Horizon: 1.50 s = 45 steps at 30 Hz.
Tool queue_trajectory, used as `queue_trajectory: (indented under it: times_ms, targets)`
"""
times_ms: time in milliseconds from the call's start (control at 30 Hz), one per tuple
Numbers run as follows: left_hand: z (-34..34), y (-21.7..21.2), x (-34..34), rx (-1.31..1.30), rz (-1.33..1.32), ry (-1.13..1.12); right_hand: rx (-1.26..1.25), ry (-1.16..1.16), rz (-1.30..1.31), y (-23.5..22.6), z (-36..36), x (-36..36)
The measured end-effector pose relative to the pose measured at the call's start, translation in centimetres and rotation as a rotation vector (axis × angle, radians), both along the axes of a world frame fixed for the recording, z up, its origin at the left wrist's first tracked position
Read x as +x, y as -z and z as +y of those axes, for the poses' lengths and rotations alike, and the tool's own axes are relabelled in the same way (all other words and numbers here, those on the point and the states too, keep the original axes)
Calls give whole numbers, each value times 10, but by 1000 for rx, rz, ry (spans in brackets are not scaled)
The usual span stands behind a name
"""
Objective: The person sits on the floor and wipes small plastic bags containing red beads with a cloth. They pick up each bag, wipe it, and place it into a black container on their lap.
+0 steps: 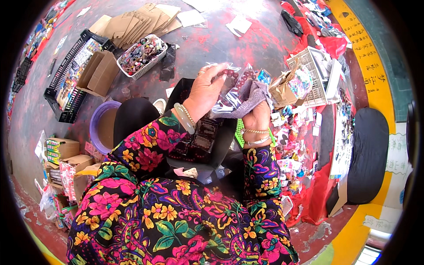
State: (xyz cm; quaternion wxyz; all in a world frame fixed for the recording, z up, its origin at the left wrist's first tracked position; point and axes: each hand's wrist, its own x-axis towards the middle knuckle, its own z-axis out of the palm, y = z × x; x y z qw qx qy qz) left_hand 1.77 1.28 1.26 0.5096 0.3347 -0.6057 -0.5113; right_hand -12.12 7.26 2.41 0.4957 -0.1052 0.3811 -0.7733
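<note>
While the left hand (205, 90) grasps a clear packet of dark red beads (230, 80) by finger and thumb, the right hand (257, 118) is closed on a grey-purple cloth (255, 98) against the packet's side, its fingertips hidden; the packet is held above the upper right side of a black bin (227, 145) set before the person; this bin contains dark packets (205, 134), partly covered by the left wrist and sleeve; a green basket (239, 131) shows behind the right wrist, contents not discernible.

Beyond the hands, to the right, an open carton (282, 90) holds colourful packets, next to a white crate (307, 70); small mixed goods (289, 137) cover a red sheet (319, 196); a black seat (370, 154) stands farther out.

To the left, a white basket (152, 65) is filled with multicoloured bands; an open brown box (99, 73) overlaps a black crate (60, 112) of printed packets, obstructing part of it; a purple basin (94, 123) stands near the knee; flattened cardboard (141, 22) lies behind the basket.
</note>
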Motion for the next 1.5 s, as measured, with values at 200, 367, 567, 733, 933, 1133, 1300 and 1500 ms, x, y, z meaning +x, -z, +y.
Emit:
queue_trajectory:
  times_ms: [200,367,567,733,933,1133,1300,1500]
  targets:
    - [2,-11,4,-134,-74,38,-20,37,22,6,-1,1]
    - [6,-13,1,-291,-91,74,-28,62,-52,-2,5,11]
    - [10,-6,1,-178,-102,146,-81,66,-111,-7,0,18]
    - [-5,1,4,44,22,347,-97,66,-54,-8,4,5]
    - [8,1,-1,-56,-163,343,-67,74,-4,-3,5,3]
    - [13,3,-3,67,69,313,-44,121,52,-6,0,7]
    - [7,-2,1,-18,-20,325,-198,-25,94,0,9,-27]
    - [-10,-7,16,-99,-285,438,-144,-155,942,-37,-2,-47]
